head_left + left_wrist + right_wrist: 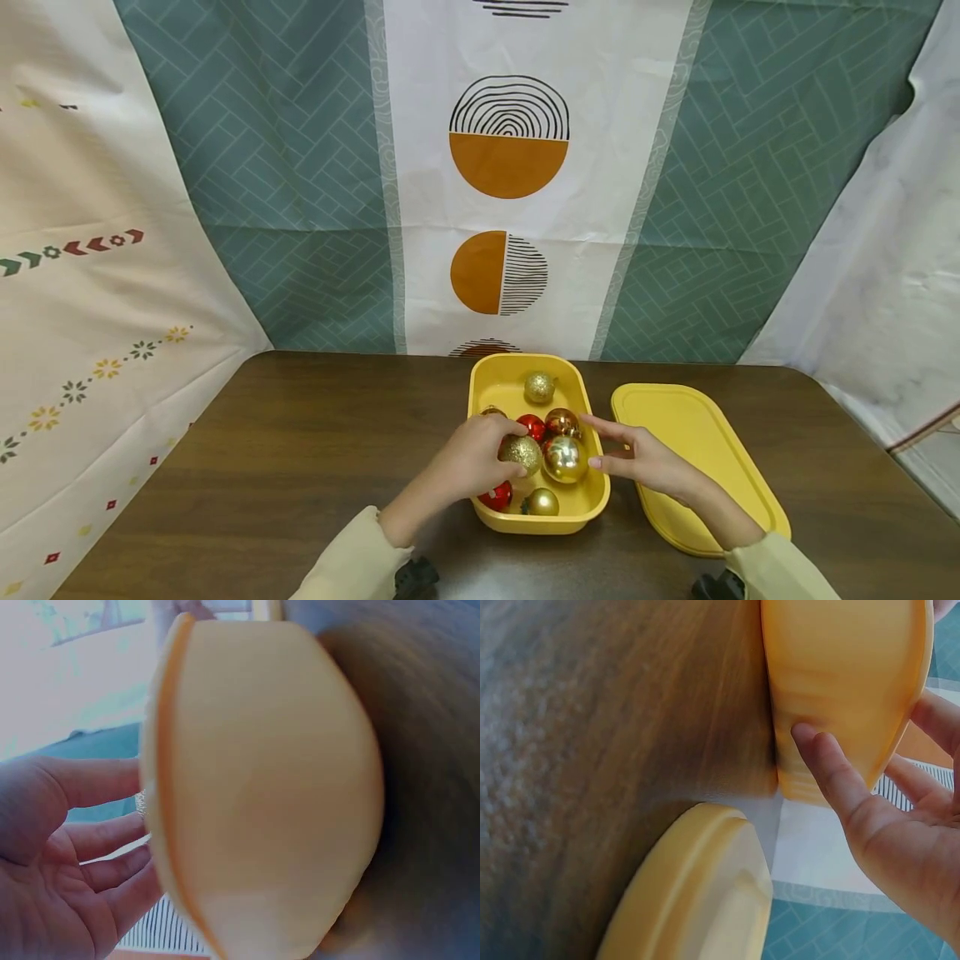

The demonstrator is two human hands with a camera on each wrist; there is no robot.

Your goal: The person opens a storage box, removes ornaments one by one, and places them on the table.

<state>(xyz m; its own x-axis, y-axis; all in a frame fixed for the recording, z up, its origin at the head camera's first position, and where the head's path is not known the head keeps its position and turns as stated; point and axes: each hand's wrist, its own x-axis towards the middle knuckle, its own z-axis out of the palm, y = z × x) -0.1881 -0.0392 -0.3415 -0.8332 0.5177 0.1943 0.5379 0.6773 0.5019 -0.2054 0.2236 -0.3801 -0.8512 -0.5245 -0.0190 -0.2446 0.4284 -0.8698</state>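
Note:
A yellow plastic container (592, 500) holds several Christmas balls. My left hand (474, 458) reaches over its left side and pinches a glittery gold ball (522, 454) between thumb and fingers. In the left wrist view the container's wall hides most of that ball. My right hand (651, 458) is at the container's right rim, its fingers extended and holding no ball. Close to it inside lie a shiny gold ball (565, 459) and a copper ball (561, 421). Red balls (533, 427) lie near the left hand, a matte gold ball (542, 502) at the front, another glittery one (539, 387) at the back.
A yellow lid (697, 433) lies on the brown wooden table (315, 450), right of the container and partly under the right forearm. Patterned cloth (322, 167) hangs behind the table and along both sides.

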